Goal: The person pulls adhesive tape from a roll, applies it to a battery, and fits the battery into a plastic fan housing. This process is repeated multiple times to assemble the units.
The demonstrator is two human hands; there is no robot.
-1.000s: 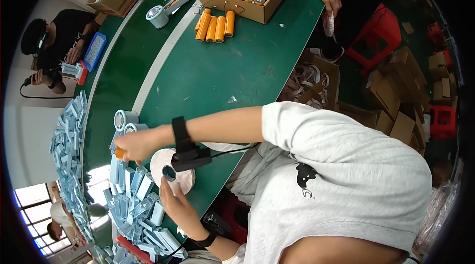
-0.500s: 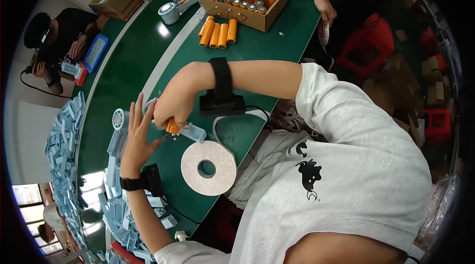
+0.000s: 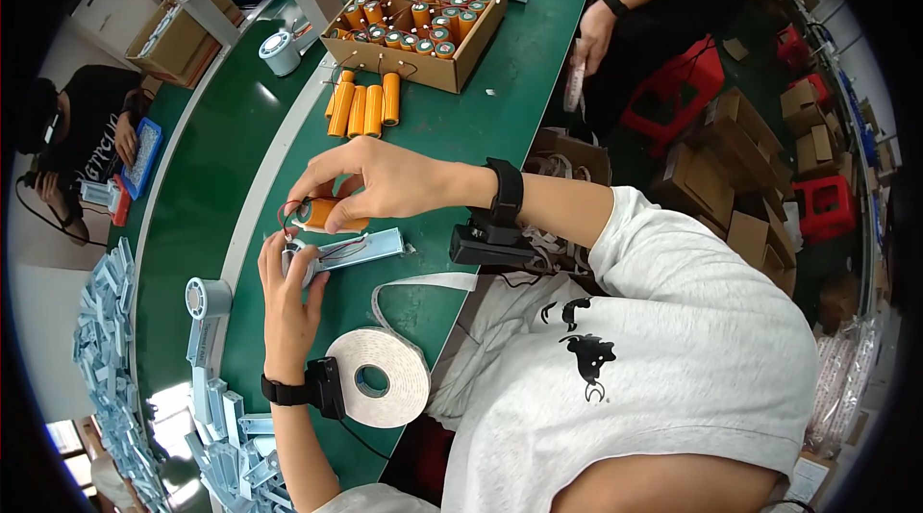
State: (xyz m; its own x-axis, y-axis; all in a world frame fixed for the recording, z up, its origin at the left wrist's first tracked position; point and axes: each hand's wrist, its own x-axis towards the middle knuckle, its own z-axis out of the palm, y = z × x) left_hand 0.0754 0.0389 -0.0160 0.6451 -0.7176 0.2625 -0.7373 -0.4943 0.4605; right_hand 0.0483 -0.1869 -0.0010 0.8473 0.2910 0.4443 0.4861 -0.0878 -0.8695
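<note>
My right hand grips an orange cylindrical battery between thumb and fingers, and red and dark wires run from its left end. Just below, my left hand closes its fingers on the round head of a light blue handheld fan housing. The housing's long, trough-like handle points right, with thin wires lying along it. The battery is above the handle and appears apart from it. The left fingertips are close to the battery wires; whether they pinch them, I cannot tell.
A white tape roll lies near the table edge. Several loose orange batteries lie before a cardboard box of batteries. Another blue fan and heaped blue casings lie left. A co-worker's hand is at upper right.
My left hand has gone from spread fingers to gripping the fan housing's head. The right hand has turned, bringing the battery into plain sight above the handle. The whole view has shifted.
</note>
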